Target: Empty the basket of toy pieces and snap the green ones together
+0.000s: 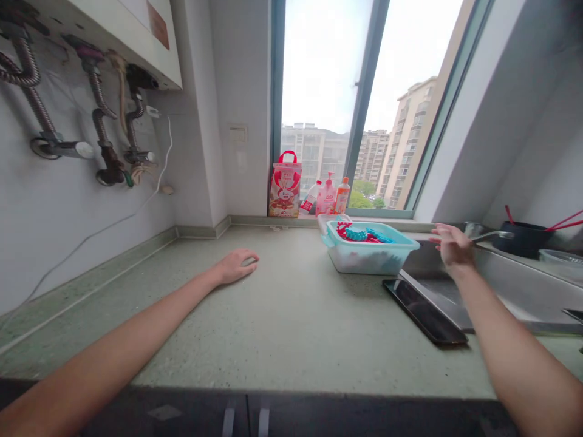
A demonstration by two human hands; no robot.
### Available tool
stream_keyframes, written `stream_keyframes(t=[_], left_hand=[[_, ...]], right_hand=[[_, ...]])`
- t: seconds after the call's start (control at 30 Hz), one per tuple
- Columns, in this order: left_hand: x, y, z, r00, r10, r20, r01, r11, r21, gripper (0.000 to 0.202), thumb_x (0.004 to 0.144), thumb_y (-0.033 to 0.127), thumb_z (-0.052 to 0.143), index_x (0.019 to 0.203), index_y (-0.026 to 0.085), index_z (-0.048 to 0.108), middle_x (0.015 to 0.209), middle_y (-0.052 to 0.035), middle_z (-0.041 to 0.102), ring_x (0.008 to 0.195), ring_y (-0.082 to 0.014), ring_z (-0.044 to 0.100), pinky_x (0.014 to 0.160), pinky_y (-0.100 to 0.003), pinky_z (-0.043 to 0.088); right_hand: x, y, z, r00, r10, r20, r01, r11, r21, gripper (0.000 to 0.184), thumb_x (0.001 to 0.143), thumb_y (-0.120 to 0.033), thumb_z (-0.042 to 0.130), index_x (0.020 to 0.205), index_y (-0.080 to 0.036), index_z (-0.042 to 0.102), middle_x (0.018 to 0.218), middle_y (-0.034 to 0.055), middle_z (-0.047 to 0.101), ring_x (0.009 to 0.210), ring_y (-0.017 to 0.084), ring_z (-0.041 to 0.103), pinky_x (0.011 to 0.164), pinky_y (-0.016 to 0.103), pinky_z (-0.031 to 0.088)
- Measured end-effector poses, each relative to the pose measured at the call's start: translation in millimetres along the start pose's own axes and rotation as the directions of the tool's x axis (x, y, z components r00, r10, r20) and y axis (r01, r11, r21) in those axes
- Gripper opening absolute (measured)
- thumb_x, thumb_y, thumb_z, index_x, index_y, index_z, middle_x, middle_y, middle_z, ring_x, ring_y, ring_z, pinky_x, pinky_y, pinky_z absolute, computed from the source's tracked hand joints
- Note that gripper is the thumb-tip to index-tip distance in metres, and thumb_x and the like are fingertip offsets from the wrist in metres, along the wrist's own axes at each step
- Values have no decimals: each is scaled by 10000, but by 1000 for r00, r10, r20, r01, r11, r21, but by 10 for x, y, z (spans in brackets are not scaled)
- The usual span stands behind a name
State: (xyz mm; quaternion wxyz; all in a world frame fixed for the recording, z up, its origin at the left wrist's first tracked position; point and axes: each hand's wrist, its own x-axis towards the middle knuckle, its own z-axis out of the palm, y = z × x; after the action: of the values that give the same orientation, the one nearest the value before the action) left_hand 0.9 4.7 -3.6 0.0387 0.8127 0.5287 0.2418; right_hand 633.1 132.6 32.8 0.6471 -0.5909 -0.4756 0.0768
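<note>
My left hand [237, 266] rests on the speckled green countertop [296, 321], loosely curled and holding nothing. My right hand [450, 247] is raised above the edge of the stainless steel sink [523, 285], fingers spread and holding nothing. It is just left of a metal faucet [494, 235] and right of a plastic tub with a teal rim [403, 246]. Red and teal plastic items lie in the tub. Below my right hand, a black smartphone or tablet [423, 312] lies on the counter by the sink.
Braided hoses and pipes [98, 103] hang on the left wall beneath a white appliance. A red-and-white bag [285, 188] and several bottles stand on the windowsill. A dark pot [523, 238] with red sticks stands beyond the sink.
</note>
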Motion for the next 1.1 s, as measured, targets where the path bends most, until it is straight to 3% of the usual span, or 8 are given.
stream_keyframes(t=[0.13, 0.23, 0.57, 0.7, 0.83, 0.9, 1.03, 1.1], left_hand=[[-18, 7, 2, 999, 1, 41, -3, 999, 32, 400, 923, 452, 548, 1179, 208, 735, 1287, -128, 707, 1231, -310, 637, 1097, -430, 454], [-33, 10, 7, 999, 5, 44, -7, 999, 37, 408, 923, 447, 535, 1181, 200, 732, 1289, -134, 707, 1229, -306, 637, 1101, -434, 457], [-14, -59, 18, 996, -1, 86, -3, 999, 44, 512, 944, 540, 493, 1253, 191, 706, 1357, -138, 689, 1284, -314, 620, 1144, -457, 439], [-13, -62, 23, 997, -9, 81, 6, 999, 37, 529, 940, 557, 492, 1260, 193, 705, 1367, -139, 685, 1286, -314, 619, 1148, -453, 439], [-9, -75, 44, 998, 2, 59, -3, 1000, 10, 532, 925, 567, 501, 1239, 198, 722, 1348, -143, 697, 1270, -325, 630, 1139, -463, 445], [-8, -83, 51, 998, 5, 55, -5, 1000, -2, 529, 922, 571, 507, 1229, 202, 729, 1341, -143, 700, 1266, -326, 632, 1137, -458, 446], [-7, -101, 61, 999, -4, 35, 5, 999, -36, 509, 905, 578, 544, 1210, 219, 735, 1323, -131, 710, 1246, -315, 639, 1128, -438, 451], [-5, -106, 65, 999, -11, 32, 12, 999, -44, 510, 897, 581, 556, 1203, 216, 736, 1323, -133, 710, 1246, -318, 638, 1132, -441, 445]], right_hand=[[-138, 100, 204, 938, 165, 305, -210, 970, 121, 302, 872, -473, 576, 961, -243, 751, 1163, 189, 760, 846, 267, 708, 740, 400, 524], [-250, 98, 325, 886, 246, 393, -330, 929, 164, 250, 854, -498, 608, 833, -259, 681, 978, 147, 769, 797, 274, 702, 717, 399, 529], [-454, -180, 226, 725, 301, 619, -501, 848, 174, 372, 952, -592, 472, 923, -253, 622, 847, 90, 760, 884, 266, 727, 810, 365, 580], [-471, -233, 166, 617, 242, 749, -543, 820, 182, 274, 893, -510, 580, 945, -248, 643, 843, 89, 763, 847, 274, 732, 838, 398, 604], [-466, -283, 112, 504, 269, 821, -575, 813, 87, 299, 908, -470, 505, 937, -212, 652, 853, 127, 763, 819, 282, 736, 825, 452, 611], [-459, -301, 99, 509, 279, 814, -562, 824, 70, 287, 893, -462, 530, 923, -204, 655, 854, 136, 762, 817, 290, 737, 815, 471, 612], [-439, -303, 114, 624, 281, 729, -536, 833, 137, 159, 831, -366, 654, 880, -214, 652, 829, 116, 762, 807, 296, 744, 808, 483, 614], [-429, -293, 137, 635, 298, 713, -542, 829, 136, 134, 836, -343, 632, 861, -212, 648, 835, 124, 763, 818, 295, 749, 809, 476, 608]])
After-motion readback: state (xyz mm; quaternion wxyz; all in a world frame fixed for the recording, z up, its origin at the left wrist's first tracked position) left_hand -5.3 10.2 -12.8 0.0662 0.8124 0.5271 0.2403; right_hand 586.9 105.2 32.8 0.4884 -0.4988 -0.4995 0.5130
